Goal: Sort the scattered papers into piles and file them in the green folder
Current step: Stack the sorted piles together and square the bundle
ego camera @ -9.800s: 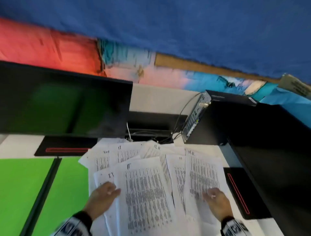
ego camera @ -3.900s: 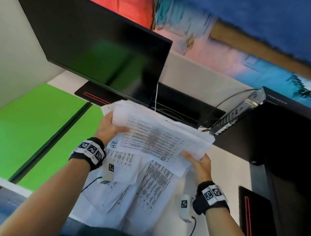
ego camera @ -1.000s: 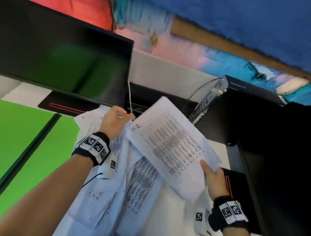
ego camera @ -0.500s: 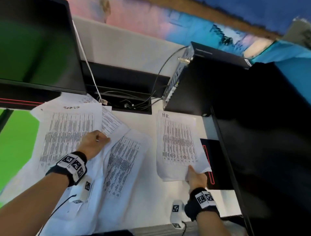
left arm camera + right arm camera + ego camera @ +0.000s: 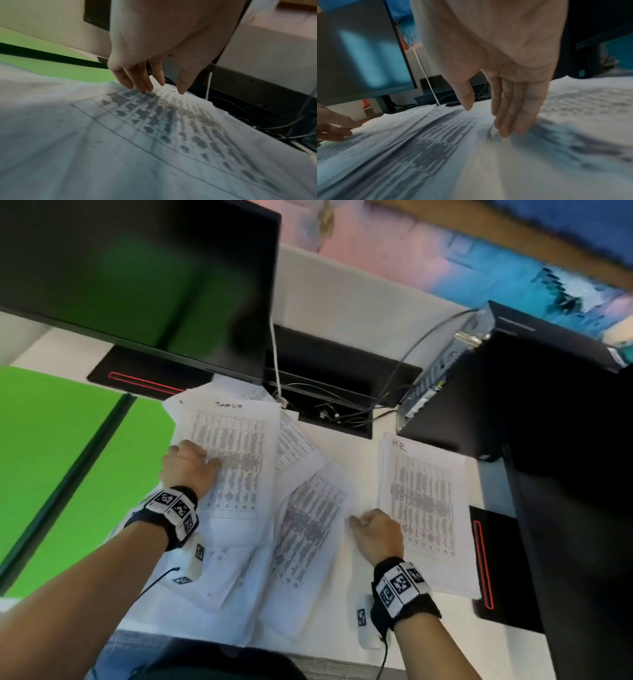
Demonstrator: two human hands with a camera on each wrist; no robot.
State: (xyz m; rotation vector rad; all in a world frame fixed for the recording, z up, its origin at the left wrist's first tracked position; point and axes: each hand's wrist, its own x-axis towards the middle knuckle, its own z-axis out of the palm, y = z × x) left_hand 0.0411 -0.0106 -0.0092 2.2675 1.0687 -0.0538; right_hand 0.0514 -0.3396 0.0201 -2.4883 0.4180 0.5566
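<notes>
Now left hand (image 5: pixel 190 465) fingers (image 5: pixel 145 81) straight on scattered papers (image 5: pixel 239 460); right hand (image 5: pixel 376 534) likewise, seemingly touching.

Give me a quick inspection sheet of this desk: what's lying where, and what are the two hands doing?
Surface: white desk, bare between the paper groups.
Job's things: HR pile squared up at the right; loose sheets overlapping in the middle and left; green folder open at the far left.
Clutter: nothing seen.
Grippers: left hand rests flat on the top left sheet; right hand has straight fingers on the desk beside the HR pile.
Cables: white cord and dark wires run into the desk slot.
Surroundings: dark monitor, black computer box, colourful wall.
</notes>
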